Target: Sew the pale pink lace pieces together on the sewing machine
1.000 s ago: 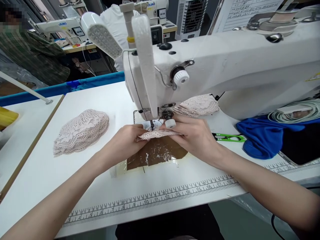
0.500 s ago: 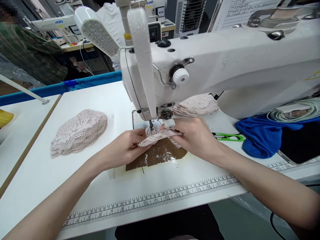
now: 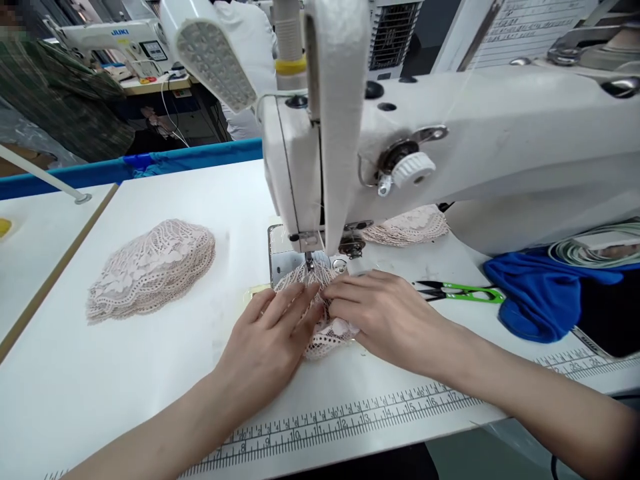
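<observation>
A pale pink lace piece lies under the presser foot of a white sewing machine, its scalloped edge toward me. My left hand rests on the left part of the lace, fingers stretched out and slightly spread. On the right part, my right hand has its fingers together and bent, with the tips gripping the lace close to the foot. Its thumb is hidden. Both hands cover much of the piece.
To the left sits a stack of lace pieces; another lace stack is behind the machine head. Green thread snips, a blue cloth and a black phone lie at right. A printed ruler runs along the front edge. A person stands beyond.
The lace was held raised and folded between both hands; now it lies spread down under the foot. My left hand has flattened onto it. The brown patch on the table is now covered. The view has shifted closer.
</observation>
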`<control>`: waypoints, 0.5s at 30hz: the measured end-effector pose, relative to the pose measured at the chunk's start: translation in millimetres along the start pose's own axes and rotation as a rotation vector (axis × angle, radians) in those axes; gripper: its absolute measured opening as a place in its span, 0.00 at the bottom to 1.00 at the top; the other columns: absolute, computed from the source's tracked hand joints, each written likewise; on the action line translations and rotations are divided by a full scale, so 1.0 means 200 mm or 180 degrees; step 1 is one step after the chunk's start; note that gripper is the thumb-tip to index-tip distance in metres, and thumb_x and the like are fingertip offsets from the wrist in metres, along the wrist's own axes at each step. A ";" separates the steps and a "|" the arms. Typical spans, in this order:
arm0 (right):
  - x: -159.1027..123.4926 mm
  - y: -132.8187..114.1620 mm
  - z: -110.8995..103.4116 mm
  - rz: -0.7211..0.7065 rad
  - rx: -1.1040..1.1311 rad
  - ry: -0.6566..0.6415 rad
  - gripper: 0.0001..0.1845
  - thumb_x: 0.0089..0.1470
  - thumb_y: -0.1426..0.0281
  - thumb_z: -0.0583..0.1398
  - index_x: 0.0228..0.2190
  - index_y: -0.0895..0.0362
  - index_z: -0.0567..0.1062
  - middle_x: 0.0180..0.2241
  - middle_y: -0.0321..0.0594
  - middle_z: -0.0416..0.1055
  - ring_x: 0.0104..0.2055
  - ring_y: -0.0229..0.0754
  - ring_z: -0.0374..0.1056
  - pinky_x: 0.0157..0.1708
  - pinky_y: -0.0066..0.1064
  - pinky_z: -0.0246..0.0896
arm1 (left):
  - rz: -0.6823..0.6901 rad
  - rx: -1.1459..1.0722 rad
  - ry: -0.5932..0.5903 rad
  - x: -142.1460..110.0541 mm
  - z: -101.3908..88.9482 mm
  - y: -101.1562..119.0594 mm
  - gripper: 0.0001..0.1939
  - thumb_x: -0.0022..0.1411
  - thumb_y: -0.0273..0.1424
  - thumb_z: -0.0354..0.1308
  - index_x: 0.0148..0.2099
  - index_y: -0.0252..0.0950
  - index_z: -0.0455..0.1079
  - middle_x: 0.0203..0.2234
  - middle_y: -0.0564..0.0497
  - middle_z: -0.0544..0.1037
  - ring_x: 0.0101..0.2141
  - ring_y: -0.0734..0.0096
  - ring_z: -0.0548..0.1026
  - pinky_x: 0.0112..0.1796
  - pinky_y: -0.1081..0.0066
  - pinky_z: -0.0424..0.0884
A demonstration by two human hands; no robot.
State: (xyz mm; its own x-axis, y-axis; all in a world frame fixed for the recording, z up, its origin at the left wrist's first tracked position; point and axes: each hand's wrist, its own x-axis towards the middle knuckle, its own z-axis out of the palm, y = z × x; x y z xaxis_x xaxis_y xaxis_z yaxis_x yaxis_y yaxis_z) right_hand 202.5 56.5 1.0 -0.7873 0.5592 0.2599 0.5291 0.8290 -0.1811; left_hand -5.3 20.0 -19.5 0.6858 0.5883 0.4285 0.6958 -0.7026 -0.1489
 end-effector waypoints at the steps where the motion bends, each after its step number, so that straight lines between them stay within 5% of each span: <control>1: 0.00 0.00 0.00 -0.0019 0.0023 0.0002 0.10 0.52 0.82 0.56 0.29 0.59 0.75 0.36 0.41 0.77 0.39 0.42 0.71 0.35 0.32 0.62 | 0.0010 -0.0014 -0.0043 -0.01 0.00 0.00 0.16 0.67 0.23 0.47 0.50 0.32 0.72 0.49 0.43 0.77 0.51 0.57 0.72 0.46 0.58 0.65; 6: -0.01 -0.01 0.01 -0.0006 -0.0067 0.0058 0.09 0.54 0.80 0.56 0.28 0.59 0.75 0.36 0.42 0.77 0.38 0.43 0.72 0.36 0.34 0.66 | 0.0000 -0.0157 -0.0213 -0.04 0.01 0.00 0.19 0.68 0.24 0.43 0.53 0.30 0.71 0.52 0.41 0.74 0.52 0.57 0.73 0.56 0.51 0.62; 15: 0.00 0.00 0.02 -0.0016 -0.0108 0.0095 0.09 0.52 0.82 0.56 0.28 0.60 0.74 0.38 0.42 0.78 0.39 0.44 0.73 0.36 0.34 0.67 | -0.0072 -0.0265 -0.0200 -0.02 0.01 -0.02 0.19 0.67 0.24 0.44 0.52 0.31 0.72 0.50 0.40 0.76 0.52 0.55 0.74 0.57 0.44 0.62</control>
State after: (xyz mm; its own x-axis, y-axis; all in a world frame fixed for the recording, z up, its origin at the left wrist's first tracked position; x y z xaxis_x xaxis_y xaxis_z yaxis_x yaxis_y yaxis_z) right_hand 201.5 56.0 -3.8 -0.7804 0.5546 0.2889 0.5360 0.8312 -0.1477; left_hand -10.2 20.1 -22.1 0.6840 0.6264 0.3739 0.6929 -0.7182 -0.0643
